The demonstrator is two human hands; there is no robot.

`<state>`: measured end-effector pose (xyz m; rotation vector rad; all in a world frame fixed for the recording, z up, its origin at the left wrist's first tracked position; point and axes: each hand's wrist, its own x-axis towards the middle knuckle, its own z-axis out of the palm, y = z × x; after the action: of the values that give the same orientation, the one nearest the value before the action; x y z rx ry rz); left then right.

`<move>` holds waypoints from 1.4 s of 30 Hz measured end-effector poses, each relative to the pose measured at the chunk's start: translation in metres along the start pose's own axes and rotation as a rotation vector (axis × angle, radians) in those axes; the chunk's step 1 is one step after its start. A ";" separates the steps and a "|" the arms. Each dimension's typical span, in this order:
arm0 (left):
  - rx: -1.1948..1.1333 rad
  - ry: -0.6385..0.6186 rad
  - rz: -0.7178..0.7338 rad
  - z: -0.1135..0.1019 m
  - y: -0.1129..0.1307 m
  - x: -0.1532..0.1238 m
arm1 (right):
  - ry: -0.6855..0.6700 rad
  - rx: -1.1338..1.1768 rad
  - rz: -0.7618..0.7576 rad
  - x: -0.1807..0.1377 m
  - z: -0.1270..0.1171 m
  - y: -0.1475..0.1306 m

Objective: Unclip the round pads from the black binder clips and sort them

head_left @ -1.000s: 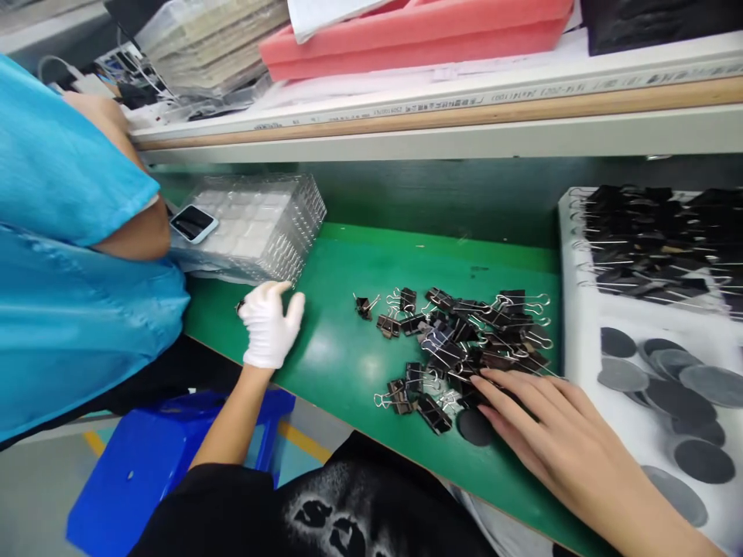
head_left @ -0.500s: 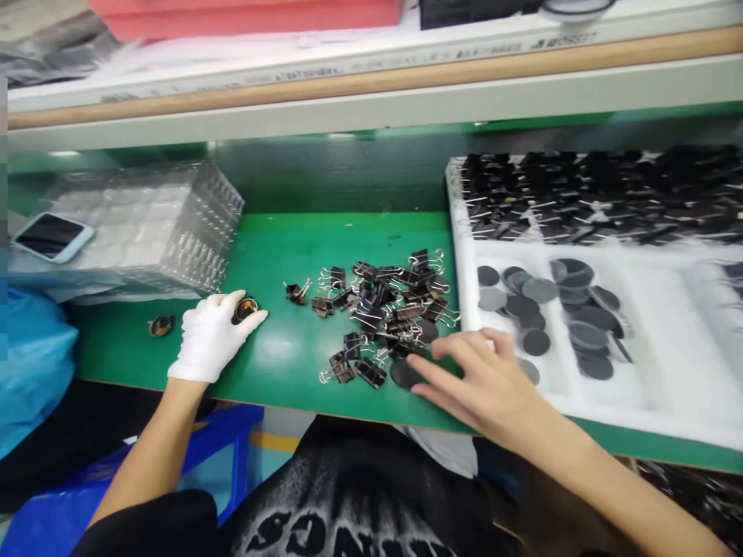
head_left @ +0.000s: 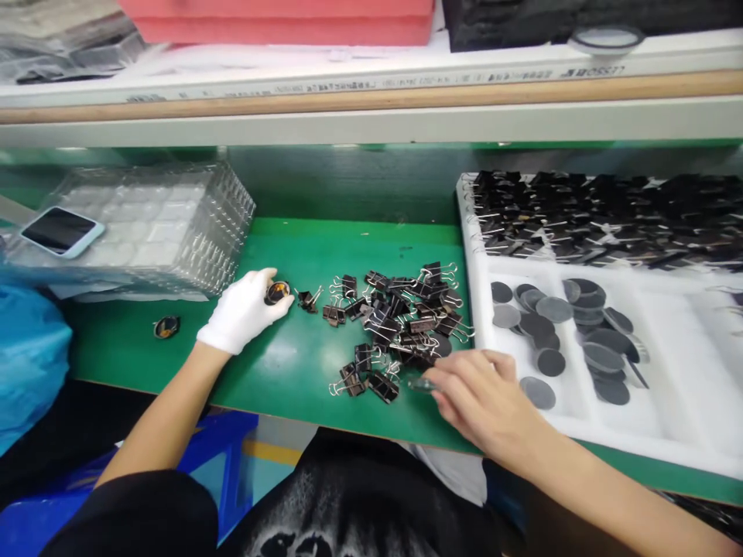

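Note:
My left hand (head_left: pixel 244 308), in a white glove, is closed around a small round black part with an orange-gold inside (head_left: pixel 277 292), held at the green tabletop. A similar round part (head_left: pixel 166 327) lies to its left. My right hand (head_left: pixel 479 394) is bare and pinches a dark disc (head_left: pixel 422 383) by its edge, tilted nearly edge-on. Just beyond those fingers lies a loose pile of black binder clips (head_left: pixel 400 309) with silver wire handles. One binder clip (head_left: pixel 308 300) sits apart, close to the left hand's fingertips. Another dark disc (head_left: pixel 442 345) lies partly under the pile's right side.
At right, a white foam tray (head_left: pixel 479 309) holds dark discs (head_left: pixel 551 362) and rows of clipped black pieces (head_left: pixel 604 209). Stacked clear plastic trays (head_left: pixel 174 224) stand at left with a phone (head_left: pixel 63 230) on top. A shelf edge (head_left: pixel 371 124) runs above the bench.
My right hand has closed its fingers on the dark disc and lifted it off the tabletop. My left hand has moved right with the round part, nearer the lone binder clip.

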<state>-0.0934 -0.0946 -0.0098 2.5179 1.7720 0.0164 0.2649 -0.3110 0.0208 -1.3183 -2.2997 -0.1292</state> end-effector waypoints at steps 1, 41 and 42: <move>-0.015 -0.013 0.015 0.000 0.001 0.016 | 0.023 0.063 0.052 0.016 -0.004 0.008; -0.255 -0.071 0.336 0.012 0.039 0.098 | -0.510 0.409 0.458 0.221 0.095 0.099; -0.257 -0.066 0.328 0.012 0.040 0.098 | -0.443 0.368 0.591 0.221 0.097 0.101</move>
<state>-0.0225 -0.0168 -0.0221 2.5503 1.2272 0.1634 0.2219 -0.0533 0.0195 -1.8776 -2.0004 0.8096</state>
